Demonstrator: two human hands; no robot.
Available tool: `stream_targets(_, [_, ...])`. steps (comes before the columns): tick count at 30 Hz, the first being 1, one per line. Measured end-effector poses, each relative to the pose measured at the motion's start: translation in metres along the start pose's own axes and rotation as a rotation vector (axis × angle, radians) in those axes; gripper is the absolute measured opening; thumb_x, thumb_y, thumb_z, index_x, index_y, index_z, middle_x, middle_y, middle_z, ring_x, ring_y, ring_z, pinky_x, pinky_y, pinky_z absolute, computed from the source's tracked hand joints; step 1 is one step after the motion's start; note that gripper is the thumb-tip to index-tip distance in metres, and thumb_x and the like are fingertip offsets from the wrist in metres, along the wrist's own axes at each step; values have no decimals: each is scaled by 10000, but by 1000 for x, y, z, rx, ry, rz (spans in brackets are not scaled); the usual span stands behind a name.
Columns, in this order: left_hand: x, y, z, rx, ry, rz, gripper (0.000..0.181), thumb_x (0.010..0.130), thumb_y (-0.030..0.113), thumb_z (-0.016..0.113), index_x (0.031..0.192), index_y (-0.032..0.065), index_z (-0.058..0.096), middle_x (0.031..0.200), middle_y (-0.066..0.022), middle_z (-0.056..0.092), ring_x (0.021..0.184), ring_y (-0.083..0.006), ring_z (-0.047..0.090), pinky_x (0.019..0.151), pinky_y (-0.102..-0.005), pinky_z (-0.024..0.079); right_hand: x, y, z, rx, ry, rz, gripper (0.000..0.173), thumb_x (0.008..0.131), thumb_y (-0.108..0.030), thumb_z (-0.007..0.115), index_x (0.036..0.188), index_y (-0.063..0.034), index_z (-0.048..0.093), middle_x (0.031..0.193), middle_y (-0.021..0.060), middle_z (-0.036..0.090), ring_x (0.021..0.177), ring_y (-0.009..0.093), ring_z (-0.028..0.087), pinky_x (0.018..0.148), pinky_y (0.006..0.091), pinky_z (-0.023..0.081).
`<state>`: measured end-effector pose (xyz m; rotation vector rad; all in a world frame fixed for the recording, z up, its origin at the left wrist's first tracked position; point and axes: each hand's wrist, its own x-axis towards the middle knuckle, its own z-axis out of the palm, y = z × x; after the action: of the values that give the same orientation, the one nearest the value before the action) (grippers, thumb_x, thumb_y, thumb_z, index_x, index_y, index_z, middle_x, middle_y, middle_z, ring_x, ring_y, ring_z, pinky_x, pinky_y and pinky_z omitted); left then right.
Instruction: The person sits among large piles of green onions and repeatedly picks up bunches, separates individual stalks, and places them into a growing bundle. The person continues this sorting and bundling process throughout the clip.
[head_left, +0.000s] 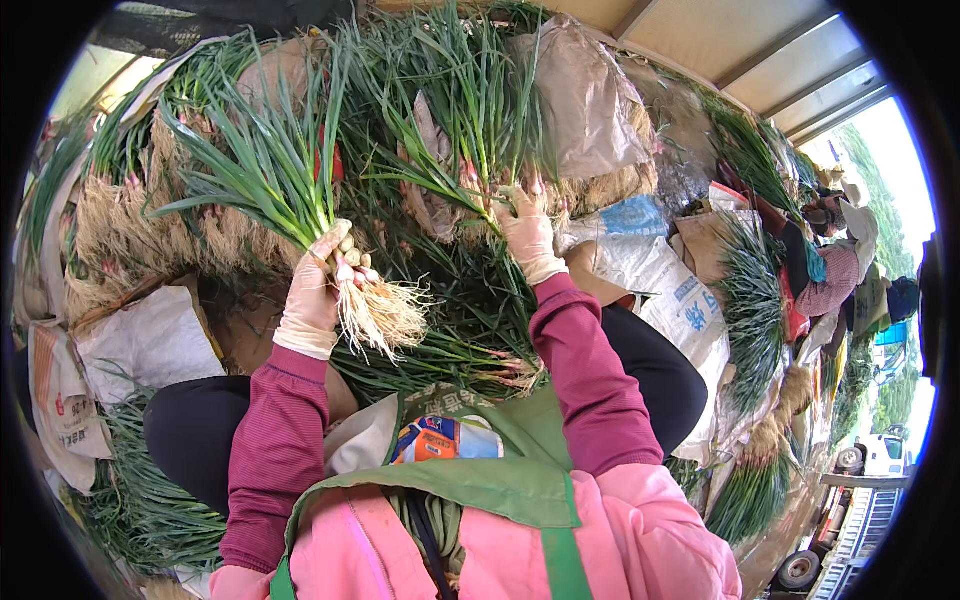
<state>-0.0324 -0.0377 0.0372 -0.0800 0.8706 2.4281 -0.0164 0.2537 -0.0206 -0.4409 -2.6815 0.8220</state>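
Observation:
My left hand, in a thin pale glove, is closed around a bunch of green garlic. Its leaves fan up and away to the left. Pinkish bulbs and long pale roots hang out to the right of my fist. At the front edge of a large heap of green garlic, my gloved right hand pinches a green garlic stalk between thumb and fingers. Between my knees, more loose green garlic lies with its pink ends pointing right.
Rooted bundles are stacked at the far left. A plastic sheet covers part of the heap. White woven sacks lie by my right knee, near piled greens. Other people sit at the right; a truck stands beyond.

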Motion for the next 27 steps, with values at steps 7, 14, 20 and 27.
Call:
stream_targets(7, [-2,3,10,-106,57,-32,129,812,160,540,845,35,539,576,-19,485,555,-150,515,492,-229,458,-22,3,36,-413,-440,171,347,716,-375,571,921,-95,585,858,143,605,824,296,572,734,369,442])
stream_targets(14, [1,5,20,-96,66,-8,141,812,172,544,868,42,546,569,-36,491,463,-158,496,506,-281,466,-122,72,40,-908,-1476,-115,358,685,-263,613,1024,-150,589,947,59,612,903,247,572,730,358,455])
stream_targets(20, [4,-5,17,-107,136,-31,140,806,182,557,840,46,559,576,-39,500,499,-185,514,484,-279,458,-43,98,2,-134,-535,195,174,733,-239,523,793,-117,632,622,58,602,559,180,572,570,308,461])
stream_targets(27, [11,-13,19,-74,104,-197,249,826,210,534,994,26,544,558,-17,480,495,-138,494,480,-240,433,-21,144,38,246,-188,526,321,687,-261,581,966,-104,595,922,178,586,893,294,549,774,352,426])
